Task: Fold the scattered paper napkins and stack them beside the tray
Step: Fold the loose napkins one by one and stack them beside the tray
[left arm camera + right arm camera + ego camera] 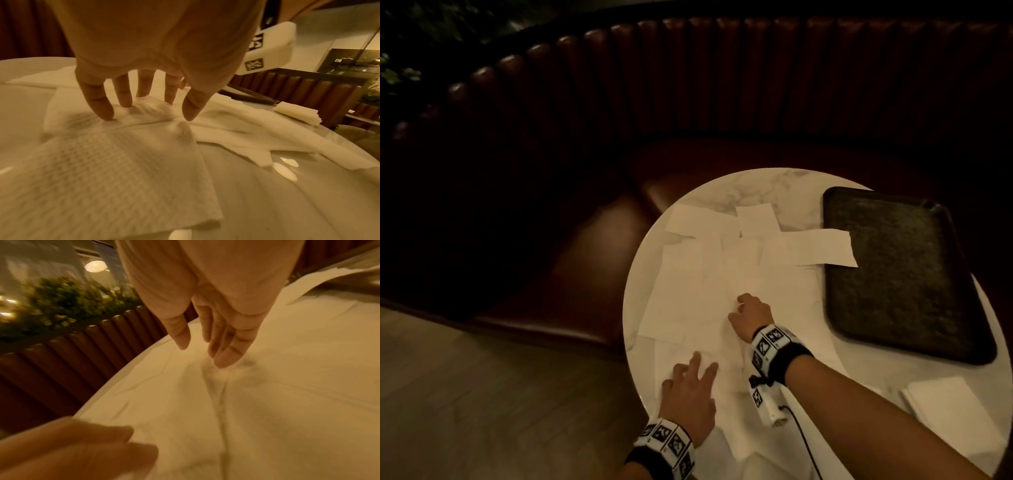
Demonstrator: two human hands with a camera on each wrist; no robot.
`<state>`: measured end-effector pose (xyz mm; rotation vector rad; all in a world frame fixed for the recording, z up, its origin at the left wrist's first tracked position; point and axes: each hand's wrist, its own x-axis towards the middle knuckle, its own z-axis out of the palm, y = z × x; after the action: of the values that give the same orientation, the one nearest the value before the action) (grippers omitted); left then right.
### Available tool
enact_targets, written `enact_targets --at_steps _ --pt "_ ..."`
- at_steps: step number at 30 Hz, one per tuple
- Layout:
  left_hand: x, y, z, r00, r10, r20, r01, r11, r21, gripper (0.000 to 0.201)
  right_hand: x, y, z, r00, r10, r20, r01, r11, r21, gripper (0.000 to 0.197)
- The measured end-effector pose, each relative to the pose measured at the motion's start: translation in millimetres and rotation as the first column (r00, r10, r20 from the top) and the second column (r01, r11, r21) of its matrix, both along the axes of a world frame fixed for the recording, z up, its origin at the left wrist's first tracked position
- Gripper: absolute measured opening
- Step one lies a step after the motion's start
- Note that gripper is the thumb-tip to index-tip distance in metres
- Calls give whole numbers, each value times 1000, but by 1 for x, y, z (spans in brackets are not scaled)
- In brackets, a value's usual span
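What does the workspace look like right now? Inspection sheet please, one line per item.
Surface: round white marble table, glossy with lamp reflections.
Job's things: unfolded paper napkins lie overlapping across the table; one laps onto the dark tray; folded napkin stack sits near the tray's front edge.
Clutter: nothing seen.
Grippers: left hand open, spread fingertips pressing a napkin; right hand with straight fingers touching a napkin; no grip on anything.
Cables: black cable runs from the right wrist unit over the table.
Surroundings: dark red tufted booth seat, wooden floor, plants.
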<state>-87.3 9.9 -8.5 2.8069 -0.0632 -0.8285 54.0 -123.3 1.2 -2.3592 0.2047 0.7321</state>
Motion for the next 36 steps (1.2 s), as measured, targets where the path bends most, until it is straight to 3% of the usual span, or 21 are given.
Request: enact_targets --at_steps 3,7,10,12,13,15,18,21,24,27,31,33,35,36 --pt "-1 8 -1 999 -30 11 30 999 -30 61 10 20 -6 997 -76 -15 75 996 -55 47" --pt "1 18 -3 999 -35 21 37 996 -83 55 15 35 -10 985 -173 -23 173 985 -17 41" --pt "6 23 -2 999 12 40 -7 991 -131 49 15 36 -8 981 -191 19 190 981 37 9" --pt "12 27 2 988 144 50 -130 966 -223 46 11 29 -2 976 -215 34 210 970 119 30" --pt "16 29 6 971 235 47 -211 930 -302 44 7 23 4 970 -241 25 233 956 179 34" --pt "25 33 13 915 402 37 -339 815 -470 42 -4 8 20 951 -308 -1 291 896 335 24" --pt "42 36 30 845 531 -57 -433 618 -656 45 -24 -17 50 925 -374 -70 354 778 520 20" --pt "49 26 60 850 480 -220 -434 399 -808 69 -44 -39 84 904 -407 -130 390 664 637 20" --pt "45 9 91 898 411 -157 -298 306 -904 84 -67 -59 114 859 -489 -152 446 571 689 5" --pt "32 -14 117 914 405 18 -130 334 -934 79 -89 -75 133 802 -581 -142 488 499 716 12" --pt "20 -37 127 899 379 219 20 466 -885 40 -114 -87 147 742 -662 -111 521 464 717 12" --pt "17 -44 131 881 386 272 52 493 -868 27 -124 -93 153 719 -687 -107 533 446 719 7" --pt "16 -49 136 868 395 301 74 496 -865 23 -131 -98 158 720 -690 -78 527 470 708 9" --pt "16 -51 137 863 388 322 93 506 -857 24 -135 -99 160 734 -679 -19 504 526 686 16"
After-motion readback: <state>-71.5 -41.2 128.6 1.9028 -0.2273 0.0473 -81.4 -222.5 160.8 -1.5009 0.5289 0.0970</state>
